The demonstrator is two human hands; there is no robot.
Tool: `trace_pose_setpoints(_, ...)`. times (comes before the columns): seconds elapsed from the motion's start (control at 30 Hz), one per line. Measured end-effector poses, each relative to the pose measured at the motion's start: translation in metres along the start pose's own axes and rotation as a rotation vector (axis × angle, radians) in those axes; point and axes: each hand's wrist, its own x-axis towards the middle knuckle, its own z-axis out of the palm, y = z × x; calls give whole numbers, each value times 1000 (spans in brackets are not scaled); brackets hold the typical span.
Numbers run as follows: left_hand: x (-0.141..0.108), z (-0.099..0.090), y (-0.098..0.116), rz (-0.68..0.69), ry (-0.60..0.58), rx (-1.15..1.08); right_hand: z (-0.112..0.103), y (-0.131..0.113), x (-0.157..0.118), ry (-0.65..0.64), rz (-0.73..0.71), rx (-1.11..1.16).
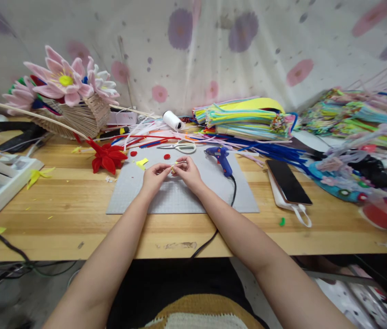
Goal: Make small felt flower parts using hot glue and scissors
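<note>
Over the grey cutting mat [180,201], my left hand [154,177] and my right hand [188,172] meet fingertip to fingertip. Both pinch one small yellowish piece [173,169], mostly hidden by the fingers. Scissors with pale handles [185,146] lie just beyond the hands. To the right on the mat rests a blue glue gun [220,158] with a black cord. A scrap of yellow [142,163] and a small red disc [167,156] lie near my fingers.
A red fuzzy flower [107,156] lies left of the mat. Pipe cleaner bundles [248,119] and a white thread spool [173,121] stand behind. On the right is a phone [287,180]; at far left, a power strip [8,187].
</note>
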Motion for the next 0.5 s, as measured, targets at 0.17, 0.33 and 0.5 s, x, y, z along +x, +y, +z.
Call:
trace_pose_setpoints(0.17,1,0,1,-47,6,-57,-1,-1,-1,-8,-21,6)
trace_pose_setpoints(0.33,1,0,4,-71,-7,-34,-1,0,-1,-10,-34,-13)
trace_pose_setpoints(0.5,0,0,6,-70,20,-30,-1,1,0,8,1,-35)
